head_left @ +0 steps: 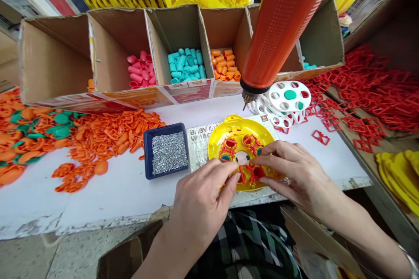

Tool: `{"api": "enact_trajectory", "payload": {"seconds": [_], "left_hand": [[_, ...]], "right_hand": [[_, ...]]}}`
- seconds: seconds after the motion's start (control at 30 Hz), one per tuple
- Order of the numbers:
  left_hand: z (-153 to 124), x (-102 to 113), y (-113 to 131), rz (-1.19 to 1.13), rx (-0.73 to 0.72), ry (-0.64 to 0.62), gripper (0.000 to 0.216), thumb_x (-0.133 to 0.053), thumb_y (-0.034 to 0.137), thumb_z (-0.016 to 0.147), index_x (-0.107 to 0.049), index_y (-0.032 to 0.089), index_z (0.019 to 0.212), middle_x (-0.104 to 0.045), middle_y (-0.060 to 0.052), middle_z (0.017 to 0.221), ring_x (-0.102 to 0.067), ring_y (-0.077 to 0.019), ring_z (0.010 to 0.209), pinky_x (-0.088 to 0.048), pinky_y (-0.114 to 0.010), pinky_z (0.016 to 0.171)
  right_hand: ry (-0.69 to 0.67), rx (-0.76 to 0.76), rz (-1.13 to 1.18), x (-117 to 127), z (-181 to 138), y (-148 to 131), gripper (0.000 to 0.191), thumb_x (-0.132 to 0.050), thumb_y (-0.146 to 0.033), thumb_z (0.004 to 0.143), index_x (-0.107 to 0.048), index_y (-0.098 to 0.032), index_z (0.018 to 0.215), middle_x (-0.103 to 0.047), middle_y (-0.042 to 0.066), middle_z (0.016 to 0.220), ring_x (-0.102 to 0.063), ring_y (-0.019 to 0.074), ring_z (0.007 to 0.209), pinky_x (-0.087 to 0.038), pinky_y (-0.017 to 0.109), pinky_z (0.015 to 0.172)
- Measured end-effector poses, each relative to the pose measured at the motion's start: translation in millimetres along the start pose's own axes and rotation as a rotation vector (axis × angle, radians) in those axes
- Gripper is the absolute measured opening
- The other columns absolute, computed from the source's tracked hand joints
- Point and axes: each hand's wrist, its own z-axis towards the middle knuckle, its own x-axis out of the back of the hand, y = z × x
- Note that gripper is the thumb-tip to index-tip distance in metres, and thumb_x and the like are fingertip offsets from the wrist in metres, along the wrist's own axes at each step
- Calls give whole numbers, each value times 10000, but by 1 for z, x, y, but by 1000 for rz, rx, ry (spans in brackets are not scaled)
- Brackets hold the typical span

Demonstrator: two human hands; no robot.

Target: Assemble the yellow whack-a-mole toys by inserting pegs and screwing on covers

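Observation:
A round yellow plastic shell (215, 137) lies hollow side up on a printed sheet, with several small red plastic frames (229, 143) set around its inside and bits of green showing between them. Over its near left part, my left hand (204, 192) has thumb and forefinger pinched at the edge of a red frame (242, 175). From the right, my right hand (297, 172) curls its fingers around the near right of the shell, closed about a red frame (258, 172) there. My fingertips hide part of these frames and the shell's near rim.
An orange electric screwdriver (278, 26) hangs just above the shell. Left stands a navy tray (147, 152) of screws. White perforated discs (284, 100) are stacked at right. Behind is a divided cardboard box (183, 96) with coloured caps. Orange parts (114, 133) and red frames (376, 87) lie heaped at the sides.

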Motion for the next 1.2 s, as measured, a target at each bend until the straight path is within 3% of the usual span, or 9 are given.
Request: {"api": "enact_trajectory", "payload": {"seconds": [0.2, 0.37, 0.57, 0.9, 1.2], "left_hand": [[4, -6, -3, 165, -3, -170, 156, -525, 186, 969, -677, 189, 1004, -653, -8, 825, -651, -174, 705, -492, -301, 594], [5, -6, -2, 189, -38, -144, 148, -523, 210, 976, -666, 187, 1008, -645, -1, 814, -644, -168, 691, -486, -297, 589], [11, -7, -1, 231, -60, -180, 109, -563, 199, 954, -670, 198, 975, -639, 8, 808, -630, -172, 681, -466, -305, 578], [16, -7, 0, 287, -79, -211, 68, -614, 190, 923, -682, 189, 919, -611, 15, 763, -609, -181, 679, -440, -320, 587], [17, -9, -3, 359, -97, -234, 89, -631, 164, 903, -700, 198, 860, -614, 15, 723, -610, -185, 633, -440, -316, 555]], "right_hand": [[-54, 26, 34, -1, 6, -5, 160, -555, -208, 971, -615, -202, 1120, -596, 76, 1066, -557, 231, 931, -413, 374, 775], [5, -1, 15, 1, 4, 1, 235, -593, -196, 955, -581, -218, 1188, -585, 58, 1105, -557, 210, 966, -415, 351, 801], [-16, -3, 2, -3, 4, 3, 168, -583, -178, 955, -620, -208, 1116, -599, 51, 1044, -568, 205, 907, -406, 354, 767], [-1, 21, 18, -3, 1, 9, 195, -569, -195, 969, -600, -229, 1158, -587, 44, 1082, -566, 188, 944, -403, 337, 797], [-19, 29, 9, -5, 6, 5, 172, -519, -238, 992, -671, -211, 1066, -603, 69, 1023, -561, 223, 902, -387, 356, 743]]}}
